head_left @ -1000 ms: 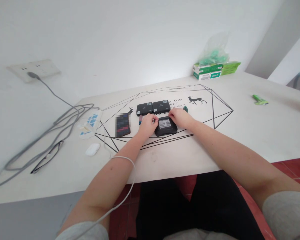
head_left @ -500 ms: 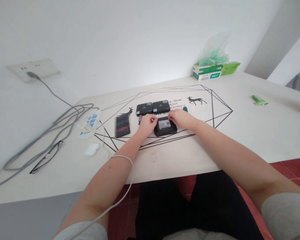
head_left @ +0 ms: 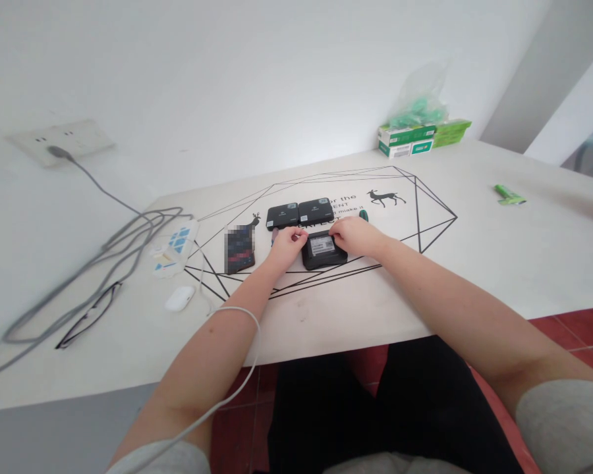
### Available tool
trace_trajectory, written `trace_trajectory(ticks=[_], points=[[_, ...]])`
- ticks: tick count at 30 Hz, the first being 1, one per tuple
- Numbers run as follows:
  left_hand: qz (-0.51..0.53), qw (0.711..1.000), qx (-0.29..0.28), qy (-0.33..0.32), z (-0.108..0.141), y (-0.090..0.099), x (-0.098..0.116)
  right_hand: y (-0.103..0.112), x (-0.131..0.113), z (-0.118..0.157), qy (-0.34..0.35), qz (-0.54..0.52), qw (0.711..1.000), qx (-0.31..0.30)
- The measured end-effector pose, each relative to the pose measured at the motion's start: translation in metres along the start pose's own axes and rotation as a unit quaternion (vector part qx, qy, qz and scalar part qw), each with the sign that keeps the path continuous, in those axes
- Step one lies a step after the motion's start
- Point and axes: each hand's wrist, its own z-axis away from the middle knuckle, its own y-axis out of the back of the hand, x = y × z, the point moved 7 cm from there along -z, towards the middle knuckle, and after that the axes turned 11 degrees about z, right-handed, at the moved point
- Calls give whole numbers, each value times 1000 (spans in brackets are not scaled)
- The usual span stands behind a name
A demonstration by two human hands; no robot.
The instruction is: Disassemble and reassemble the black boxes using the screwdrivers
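Note:
A small black electronic box [head_left: 325, 263] lies flat on the table, with a white printed label and barcode in its recessed upper face. At its far left corner my left hand [head_left: 288, 243] is closed, thumb and fingers pinched against the edge. My right hand [head_left: 354, 236] has curled fingers on the far right corner; the fingertips are partly hidden. Just behind stand two similar black boxes side by side, the left one [head_left: 282, 215] and the right one [head_left: 315, 210]. A green-and-black handle [head_left: 364, 215] shows past my right hand. Beside my left fingers, a small bluish item is mostly covered.
Left of my hands lie a phone [head_left: 240, 250], a white earbud case [head_left: 180, 299], a white organizer box [head_left: 176, 245], glasses [head_left: 89, 317] and a grey cable [head_left: 141, 247]. A white cord [head_left: 250, 385] crosses my left forearm. Green-white boxes [head_left: 406, 139] stand against the wall; a green wrapper [head_left: 508, 195] lies right.
The whole view has shifted slightly. Both hands stay at the far corners of the black box, with only slight finger movement visible.

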Motion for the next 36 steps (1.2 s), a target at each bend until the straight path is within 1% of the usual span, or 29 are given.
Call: trace_trajectory(ticks=[6,13,21,26,29,31,34,35,36], points=[[27,999,4,21,-2,-1,-3,-2,0,0,-1,-13,1000,13],[27,999,3,28,-1,-2,1,-4,0,0,8,-25,999,34],[12,1000,6,19,-1,0,0,-7,2,-1,12,-27,999,41],[-24,1000,6,-16,0,2,4,-5,2,-1,14,-28,999,40],[-87,994,-14,-64,2,1,12,-5,3,0,3,-39,998,40],[-131,987,-26,-92,5,1,17,-6,6,0,-21,-57,997,44],[-151,981,-21,-119,12,3,23,-6,12,0,-63,-81,993,56],[-156,978,-27,-134,15,3,26,-5,14,0,-77,-83,992,62],[-167,974,-46,-149,18,0,29,-3,16,0,-92,-81,990,68]])
